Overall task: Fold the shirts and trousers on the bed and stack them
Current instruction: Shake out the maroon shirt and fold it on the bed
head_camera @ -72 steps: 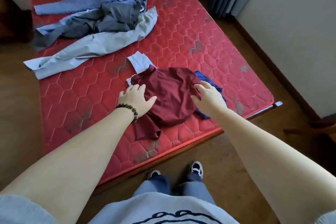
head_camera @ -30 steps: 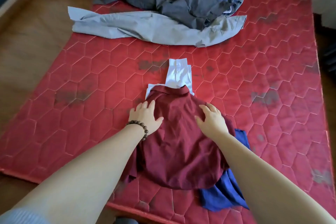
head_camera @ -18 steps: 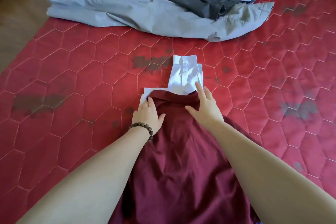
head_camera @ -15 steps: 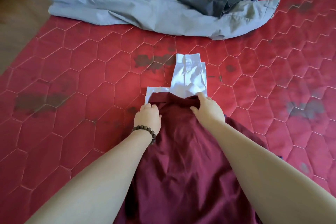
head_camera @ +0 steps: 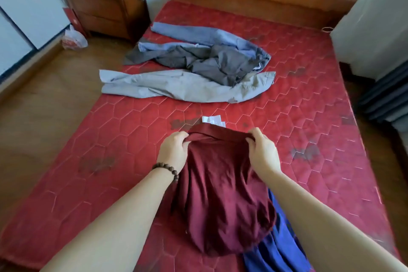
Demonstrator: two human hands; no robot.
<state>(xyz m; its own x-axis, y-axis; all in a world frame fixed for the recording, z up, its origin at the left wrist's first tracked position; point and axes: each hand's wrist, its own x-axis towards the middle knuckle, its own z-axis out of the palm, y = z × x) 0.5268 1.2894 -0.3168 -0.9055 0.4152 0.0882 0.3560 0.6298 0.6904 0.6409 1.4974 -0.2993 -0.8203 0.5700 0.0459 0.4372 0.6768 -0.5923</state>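
Maroon shirt (head_camera: 223,194), held over bed (head_camera: 309,117).
Left hand (head_camera: 174,152) and right hand (head_camera: 262,152): fingers clamped on its top edge; blue garment (head_camera: 280,247) beneath.

I am reaching both bare forearms forward, my left hand (head_camera: 174,152) and right hand (head_camera: 262,152) level and apart, fingers curling in a pinch, a bead bracelet (head_camera: 166,169) circling my left wrist.

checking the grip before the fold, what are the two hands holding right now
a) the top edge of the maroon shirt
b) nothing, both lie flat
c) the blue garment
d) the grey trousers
a: the left hand and right hand each pinch the far edge of the maroon shirt, lifting it.
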